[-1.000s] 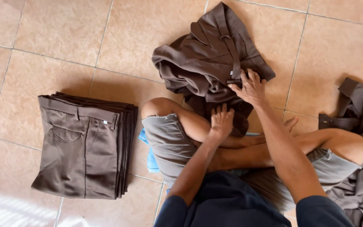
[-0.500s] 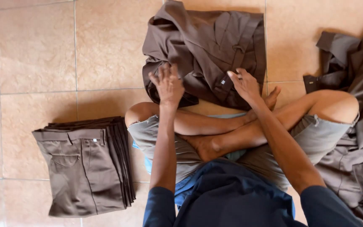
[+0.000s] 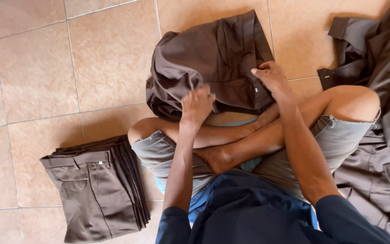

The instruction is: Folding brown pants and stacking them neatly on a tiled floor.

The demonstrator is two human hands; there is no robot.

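Two bare hands work over a rumpled pair of dark brown trousers [image 3: 213, 63] that lies on the tan tiled floor [image 3: 37, 77] just beyond the person's crossed legs [image 3: 249, 135]. Nearest the camera is a dark blue shirt [image 3: 249, 217], then grey denim shorts [image 3: 159, 153] with frayed hems. The left hand [image 3: 196, 105] is closed on the bunched near edge of the trousers, fingers curled into the cloth. The right hand [image 3: 271, 76] pinches the waistband corner on the right side, fingers narrow around the fabric; a small white tag [image 3: 255, 89] shows on the cloth just beside it. On the person's left, near the knee, sits a neat stack of folded brown trousers [image 3: 98, 187], waistband and back pocket turned up. On the right, touching the other knee, a loose heap of unfolded brown garments [image 3: 380, 113] spreads along the floor to the picture's edge.
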